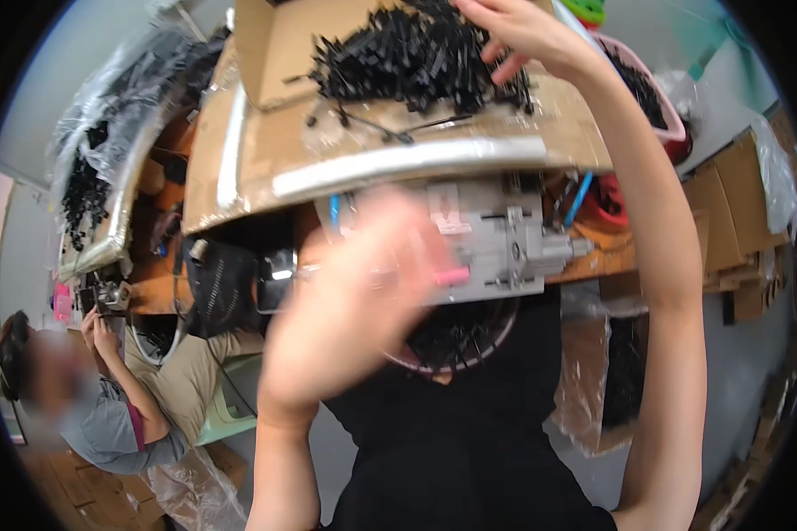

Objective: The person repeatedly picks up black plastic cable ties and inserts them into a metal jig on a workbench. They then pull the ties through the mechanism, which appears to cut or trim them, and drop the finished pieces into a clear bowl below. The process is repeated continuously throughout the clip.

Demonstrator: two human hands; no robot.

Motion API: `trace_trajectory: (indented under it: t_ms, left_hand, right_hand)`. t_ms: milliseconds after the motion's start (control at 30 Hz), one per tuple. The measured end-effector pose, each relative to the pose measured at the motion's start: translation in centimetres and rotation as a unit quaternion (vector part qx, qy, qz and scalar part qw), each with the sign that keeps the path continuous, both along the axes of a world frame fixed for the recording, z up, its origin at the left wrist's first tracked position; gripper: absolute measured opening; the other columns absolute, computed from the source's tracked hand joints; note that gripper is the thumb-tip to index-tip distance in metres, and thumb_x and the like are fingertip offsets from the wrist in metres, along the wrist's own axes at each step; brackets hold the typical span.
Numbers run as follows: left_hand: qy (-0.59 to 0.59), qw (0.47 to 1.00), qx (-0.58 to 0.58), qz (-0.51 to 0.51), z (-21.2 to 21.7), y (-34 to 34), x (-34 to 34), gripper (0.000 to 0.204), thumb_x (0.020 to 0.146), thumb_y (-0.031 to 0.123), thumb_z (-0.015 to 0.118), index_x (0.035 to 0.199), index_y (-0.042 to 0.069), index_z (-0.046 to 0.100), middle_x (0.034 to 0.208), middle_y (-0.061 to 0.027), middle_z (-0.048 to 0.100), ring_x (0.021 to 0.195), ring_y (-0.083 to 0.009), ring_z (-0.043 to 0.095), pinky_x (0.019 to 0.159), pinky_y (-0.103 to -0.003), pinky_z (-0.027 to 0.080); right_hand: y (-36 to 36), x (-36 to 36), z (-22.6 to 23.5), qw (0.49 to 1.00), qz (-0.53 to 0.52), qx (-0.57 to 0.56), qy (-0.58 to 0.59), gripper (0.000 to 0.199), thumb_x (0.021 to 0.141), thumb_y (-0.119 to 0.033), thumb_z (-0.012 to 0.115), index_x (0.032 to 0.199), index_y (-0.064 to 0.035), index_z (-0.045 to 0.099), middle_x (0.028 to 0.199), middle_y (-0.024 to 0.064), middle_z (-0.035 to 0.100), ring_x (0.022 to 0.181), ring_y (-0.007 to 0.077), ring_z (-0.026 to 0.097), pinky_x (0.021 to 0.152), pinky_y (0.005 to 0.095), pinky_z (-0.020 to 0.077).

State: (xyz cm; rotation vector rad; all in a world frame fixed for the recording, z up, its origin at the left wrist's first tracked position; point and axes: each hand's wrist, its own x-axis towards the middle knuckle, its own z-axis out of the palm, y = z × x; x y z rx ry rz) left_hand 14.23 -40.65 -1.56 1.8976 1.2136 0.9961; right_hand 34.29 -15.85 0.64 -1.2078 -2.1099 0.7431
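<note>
My left hand (363, 274) is smeared by motion in front of a grey metal bench fixture (527, 243). Whether its fingers hold anything cannot be made out. A small pink piece (452, 276) shows at its fingertips, against the fixture's plate. Up at the top edge, my right hand (527, 40) reaches over a heap of thin black plastic parts (398, 62) in a cardboard box. Its fingers are apart and partly cut off by the picture's edge, with nothing seen in them. A few loose black parts (405, 136) lie on the cardboard in front of the heap.
A round tub (496, 341) with black parts sits below the fixture, close to my body. A pink basket (669, 115) with black parts stands at the far right, near a red container (607, 203). On the left, a co-worker (115, 416) sits with both hands at a small device (111, 296).
</note>
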Motion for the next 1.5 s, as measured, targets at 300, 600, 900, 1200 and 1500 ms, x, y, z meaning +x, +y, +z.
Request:
trace_trajectory:
  t_ms: [300, 600, 900, 1200, 1500]
  left_hand:
    - [0.346, 0.925, 0.105, -0.117, -30.9, -8.0, 9.5, 0.057, 0.085, 0.036, 0.067, 0.135, 0.015, 0.052, 0.14, -0.0107, 0.046, 0.134, -0.0321, 0.039, 0.108, -0.056, 0.031]
    - [0.373, 0.907, 0.165, 0.106, -34.2, 4.1, 0.6, 0.045, 0.091, 0.032, 0.057, 0.129, 0.008, 0.056, 0.129, -0.0201, 0.055, 0.121, -0.0376, 0.052, 0.1, -0.051, 0.042]
    - [0.299, 0.944, -0.131, 0.038, -31.5, -3.2, 5.1, 0.033, 0.093, 0.022, 0.055, 0.117, 0.001, 0.059, 0.118, -0.0218, 0.061, 0.101, -0.0426, 0.062, 0.085, -0.049, 0.05]
    - [-0.379, 0.858, 0.321, -0.126, -6.7, -8.2, 3.3, 0.027, 0.098, 0.021, 0.048, 0.12, 0.008, 0.042, 0.123, -0.0113, 0.041, 0.116, -0.0373, 0.042, 0.094, -0.052, 0.035]
    - [-0.573, 0.758, 0.279, -0.137, -4.0, -10.6, 2.4, 0.042, 0.1, 0.041, 0.044, 0.138, 0.024, 0.038, 0.113, -0.0019, 0.059, 0.123, -0.028, 0.045, 0.095, -0.042, 0.033]
  right_hand:
    - [-10.3, 2.8, -0.1, 0.958, 0.0, 0.177, 0.227, 0.026, 0.099, -0.018, 0.055, 0.114, 0.0012, 0.064, 0.107, 0.0139, 0.068, 0.078, 0.0122, 0.064, 0.064, 0.0235, 0.0548]
    - [-24.5, 6.2, -14.2, 0.94, 0.246, -0.235, 0.022, 0.019, 0.094, -0.017, 0.061, 0.098, -0.0007, 0.07, 0.089, 0.0149, 0.07, 0.082, 0.0258, 0.069, 0.074, 0.0336, 0.0541]
    - [-34.2, 1.2, -35.5, 0.942, 0.255, -0.19, -0.111, 0.036, 0.097, -0.027, 0.055, 0.113, 0.0048, 0.062, 0.109, 0.0248, 0.066, 0.103, 0.0413, 0.062, 0.089, 0.0489, 0.0506]
    - [-35.2, 1.3, -34.1, 0.917, 0.281, -0.281, -0.043, 0.038, 0.1, -0.028, 0.052, 0.12, 0.0022, 0.062, 0.119, 0.0228, 0.064, 0.112, 0.0378, 0.061, 0.098, 0.0428, 0.0473]
    - [-30.1, 0.3, -22.1, 0.943, 0.252, -0.218, 0.004, 0.03, 0.099, -0.023, 0.056, 0.119, -0.0037, 0.066, 0.105, 0.0175, 0.069, 0.095, 0.0338, 0.066, 0.085, 0.0394, 0.0524]
